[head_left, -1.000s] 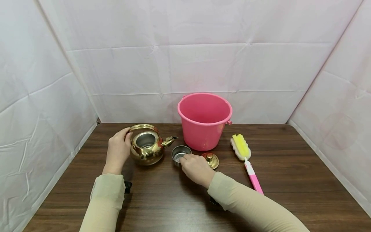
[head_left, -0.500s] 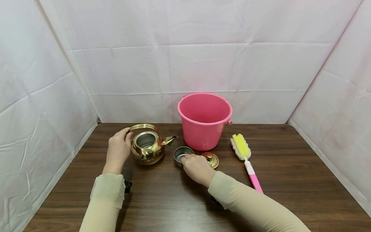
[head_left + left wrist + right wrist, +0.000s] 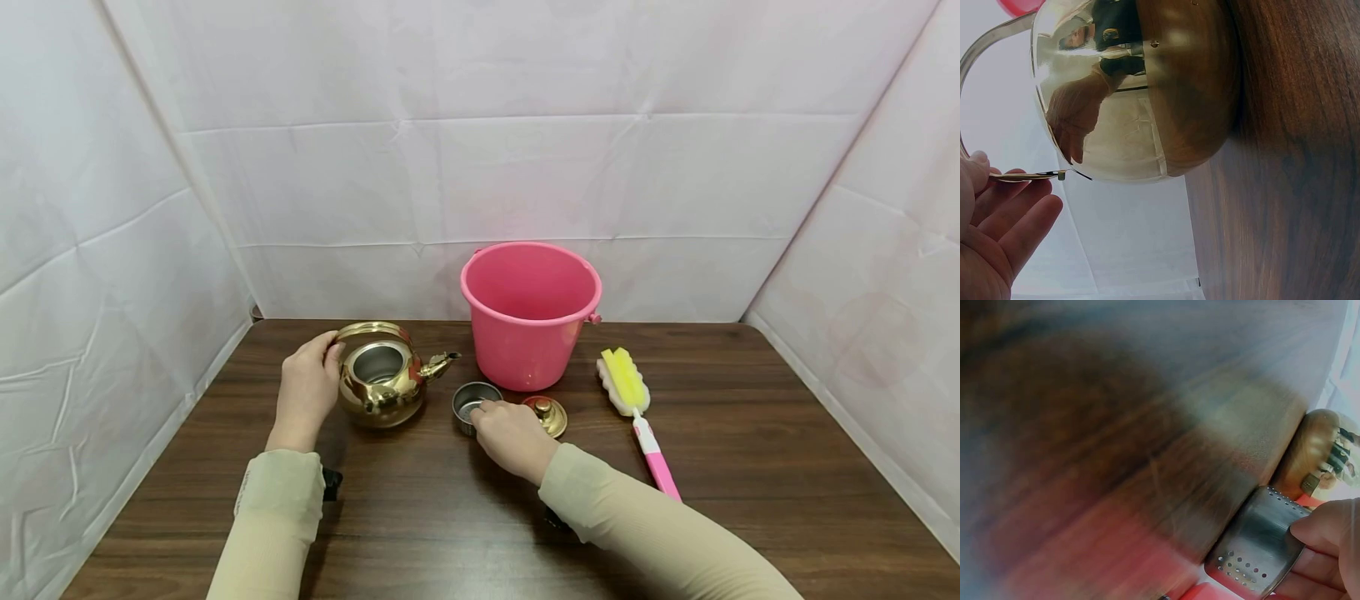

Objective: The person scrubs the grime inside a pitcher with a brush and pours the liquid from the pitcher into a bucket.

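Dark wooden tabletop (image 3: 420, 517) spans the lower frame. Left of centre, the left hand (image 3: 306, 387) pinches the handle (image 3: 375, 327) of a gold kettle (image 3: 382, 402); mid-frame, the right hand (image 3: 513, 435) grips a perforated strainer (image 3: 467, 408), near a lid (image 3: 555, 418), pink bucket (image 3: 525, 354) and brush (image 3: 641, 429).

Kettle (image 3: 381, 404) was gold outside, silver-grey inside; strainer (image 3: 1260, 540), silver-grey, bore a dotted pattern. Lid (image 3: 553, 417) was gold, bucket (image 3: 525, 350) pink. Brush (image 3: 639, 423) showed a yellow-and-white head (image 3: 626, 382), white-and-pink handle (image 3: 658, 468). Tabletop (image 3: 420, 525) was dark brown with streaked grain; sheeting (image 3: 360, 183) was white; sleeves (image 3: 276, 504) were cream.
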The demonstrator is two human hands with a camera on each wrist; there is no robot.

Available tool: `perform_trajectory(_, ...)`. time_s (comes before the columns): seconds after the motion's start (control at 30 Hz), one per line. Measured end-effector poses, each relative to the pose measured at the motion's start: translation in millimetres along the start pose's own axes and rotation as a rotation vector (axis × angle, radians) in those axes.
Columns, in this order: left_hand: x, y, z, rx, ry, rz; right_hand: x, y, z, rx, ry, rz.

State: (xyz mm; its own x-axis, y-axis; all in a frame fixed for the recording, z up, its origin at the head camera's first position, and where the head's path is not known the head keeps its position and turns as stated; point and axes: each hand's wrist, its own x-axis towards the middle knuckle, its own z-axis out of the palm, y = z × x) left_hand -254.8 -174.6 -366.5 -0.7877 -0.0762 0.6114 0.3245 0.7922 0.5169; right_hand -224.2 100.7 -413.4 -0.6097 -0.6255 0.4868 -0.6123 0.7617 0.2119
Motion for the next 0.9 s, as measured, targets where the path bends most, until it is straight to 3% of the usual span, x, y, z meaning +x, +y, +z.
perform_trajectory(0.2,0.1,0.0,-0.3,0.002,-0.004,0.0,-0.1,0.2,1.4,0.016,-0.02,0.014)
perform_trajectory(0.9,-0.3,0.5,1.1,-0.011,0.031,0.026,-3.6,2.3,-7.5,0.103,-0.236,0.125)
